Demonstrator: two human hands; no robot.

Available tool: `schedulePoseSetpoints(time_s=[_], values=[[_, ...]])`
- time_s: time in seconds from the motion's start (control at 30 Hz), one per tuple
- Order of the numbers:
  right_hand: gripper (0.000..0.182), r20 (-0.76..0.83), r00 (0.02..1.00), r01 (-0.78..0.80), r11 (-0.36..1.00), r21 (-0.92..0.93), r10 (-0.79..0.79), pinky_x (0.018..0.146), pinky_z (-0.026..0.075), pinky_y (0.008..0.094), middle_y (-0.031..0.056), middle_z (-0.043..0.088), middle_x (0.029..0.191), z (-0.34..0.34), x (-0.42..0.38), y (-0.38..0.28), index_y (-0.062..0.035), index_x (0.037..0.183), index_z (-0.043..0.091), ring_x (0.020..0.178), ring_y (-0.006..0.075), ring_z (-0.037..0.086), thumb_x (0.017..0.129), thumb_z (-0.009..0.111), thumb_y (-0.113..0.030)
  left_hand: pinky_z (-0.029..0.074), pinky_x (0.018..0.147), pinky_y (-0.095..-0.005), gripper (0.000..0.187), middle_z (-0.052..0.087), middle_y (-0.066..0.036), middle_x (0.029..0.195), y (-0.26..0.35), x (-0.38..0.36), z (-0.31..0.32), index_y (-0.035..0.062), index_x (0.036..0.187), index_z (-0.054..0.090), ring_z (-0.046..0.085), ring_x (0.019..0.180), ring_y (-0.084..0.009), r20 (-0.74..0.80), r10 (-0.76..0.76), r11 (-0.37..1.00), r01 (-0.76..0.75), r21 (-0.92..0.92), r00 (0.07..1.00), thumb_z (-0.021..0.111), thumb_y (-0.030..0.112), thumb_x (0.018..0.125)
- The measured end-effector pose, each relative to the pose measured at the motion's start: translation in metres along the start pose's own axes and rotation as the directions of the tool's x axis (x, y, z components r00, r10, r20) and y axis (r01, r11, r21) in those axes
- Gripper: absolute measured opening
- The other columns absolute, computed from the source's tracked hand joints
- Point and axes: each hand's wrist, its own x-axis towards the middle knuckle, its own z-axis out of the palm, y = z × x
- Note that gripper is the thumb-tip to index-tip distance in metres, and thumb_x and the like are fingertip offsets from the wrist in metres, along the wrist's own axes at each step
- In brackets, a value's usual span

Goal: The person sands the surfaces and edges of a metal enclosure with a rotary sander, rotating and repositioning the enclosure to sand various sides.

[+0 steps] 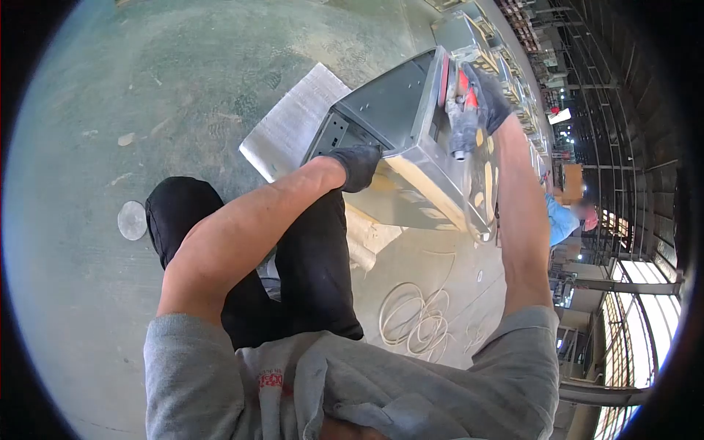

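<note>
A grey metal cabinet (392, 103) with an open front stands tilted in view at the upper centre, with yellowish patches along its side. My left hand (357, 167), in a dark glove, is closed on the cabinet's near edge. My right hand (488, 99), also gloved, is wrapped round a power sander (462, 121) with red parts and a round red pad. The sander's pad is against the cabinet's far upper edge. The fingers of my right hand are partly hidden behind the tool.
White padded sheet (290, 121) lies under the cabinet's left side. A pale hose (414, 319) is coiled on the floor below. More metal cabinets (469, 37) stand in a row beyond. Another person in blue (561, 220) is at the right. A round disc (132, 220) lies at the left.
</note>
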Motion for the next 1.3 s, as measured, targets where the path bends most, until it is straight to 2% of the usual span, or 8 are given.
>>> schedulePoseSetpoints(time_s=[0.17, 0.23, 0.33, 0.37, 0.47, 0.67, 0.87, 1.3], values=[[0.034, 0.22, 0.964, -0.264, 0.417, 0.87, 0.152, 0.087, 0.057, 0.0299, 0.0056, 0.069, 0.116, 0.014, -0.048, -0.048, -0.0027, 0.128, 0.065, 0.101, 0.0134, 0.068, 0.107, 0.055, -0.028, 0.057, 0.089, -0.0439, 0.032, 0.07, -0.031, 0.108, 0.009, -0.006, -0.008, -0.008, 0.111, 0.066, 0.07, 0.106, -0.0415, 0.039, -0.064, 0.996, 0.067, -0.067, 0.997, 0.062, 0.0, 0.08], [0.035, 0.072, 0.986, -0.156, 0.689, 0.707, 0.149, 0.088, 0.056, 0.03, 0.0064, 0.069, 0.117, 0.023, -0.07, -0.06, -0.002, 0.129, 0.064, 0.101, 0.0138, 0.068, 0.108, 0.055, -0.028, 0.056, 0.089, -0.0439, 0.032, 0.07, -0.031, 0.109, 0.005, -0.004, -0.004, -0.008, 0.112, 0.066, 0.07, 0.106, -0.0414, 0.036, -0.055, 0.997, 0.057, -0.051, 0.998, 0.061, 0.0, 0.081], [0.034, 0.088, 0.939, -0.212, 0.357, 0.91, 0.333, 0.089, 0.056, 0.031, 0.0074, 0.069, 0.116, 0.033, -0.086, -0.087, 0.0005, 0.129, 0.062, 0.103, 0.0164, 0.068, 0.109, 0.051, -0.024, 0.056, 0.09, -0.0439, 0.033, 0.07, -0.031, 0.111, 0.006, -0.005, -0.005, -0.0079, 0.113, 0.064, 0.07, 0.107, -0.041, 0.018, -0.057, 0.998, 0.057, -0.022, 0.998, 0.061, 0.001, 0.081], [0.033, -0.056, 0.979, -0.125, 0.792, 0.597, 0.197, 0.089, 0.056, 0.0333, 0.0102, 0.069, 0.116, 0.031, -0.088, -0.075, 0.0015, 0.129, 0.061, 0.104, 0.02, 0.068, 0.106, 0.054, -0.022, 0.056, 0.091, -0.044, 0.033, 0.07, -0.03, 0.111, 0.008, -0.006, -0.006, -0.0078, 0.114, 0.064, 0.07, 0.108, -0.0408, 0.022, -0.062, 0.998, 0.063, -0.005, 0.998, 0.061, 0.001, 0.082], [0.042, -0.169, 0.985, 0.061, 0.964, 0.257, -0.018, 0.092, 0.055, 0.0406, 0.0203, 0.068, 0.119, 0.032, -0.098, -0.098, 0.0035, 0.129, 0.06, 0.108, 0.0326, 0.069, 0.094, 0.067, -0.018, 0.053, 0.08, -0.049, 0.025, 0.068, -0.027, 0.092, -0.003, -0.004, 0.006, -0.0054, 0.107, 0.054, 0.069, 0.094, -0.0441, -0.038, 0.018, 0.999, -0.019, -0.03, 0.999, 0.063, 0.002, 0.085], [0.047, -0.148, 0.918, -0.225, 0.79, 0.57, 0.368, 0.093, 0.054, 0.0445, 0.0264, 0.068, 0.119, 0.037, -0.08, -0.104, 0.0051, 0.128, 0.061, 0.108, 0.0402, 0.068, 0.088, 0.07, -0.018, 0.053, 0.08, -0.0492, 0.026, 0.069, -0.027, 0.092, 0.002, -0.007, 0.001, -0.006, 0.106, 0.055, 0.069, 0.094, -0.0443, -0.02, -0.026, 1.0, 0.026, -0.011, 0.999, 0.064, 0.002, 0.084], [0.023, -0.104, 0.898, -0.33, 0.813, 0.48, 0.427, 0.051, 0.045, 0.0287, 0.002, 0.065, 0.081, 0.026, -0.045, -0.108, -0.0053, 0.093, 0.07, 0.064, 0.009, 0.059, 0.097, 0.069, -0.028, 0.053, 0.079, -0.0509, 0.025, 0.069, -0.029, 0.092, -0.006, -0.002, 0.005, -0.0065, 0.107, 0.056, 0.069, 0.093, -0.0465, -0.021, 0.016, 1.0, -0.017, -0.025, 1.0, 0.062, 0.003, 0.085], [0.033, -0.016, 1.0, -0.001, 0.91, -0.415, -0.006, 0.087, 0.053, 0.0471, 0.0214, 0.069, 0.103, 0.028, -0.084, -0.191, -0.0071, 0.106, 0.066, 0.098, 0.0422, 0.067, 0.089, 0.074, -0.035, 0.054, 0.087, -0.0516, 0.036, 0.069, -0.03, 0.104, 0.01, -0.012, -0.001, -0.0056, 0.114, 0.058, 0.068, 0.102, -0.0464, -0.016, -0.124, 0.991, 0.123, -0.056, 0.992, 0.069, 0.018, 0.089]])
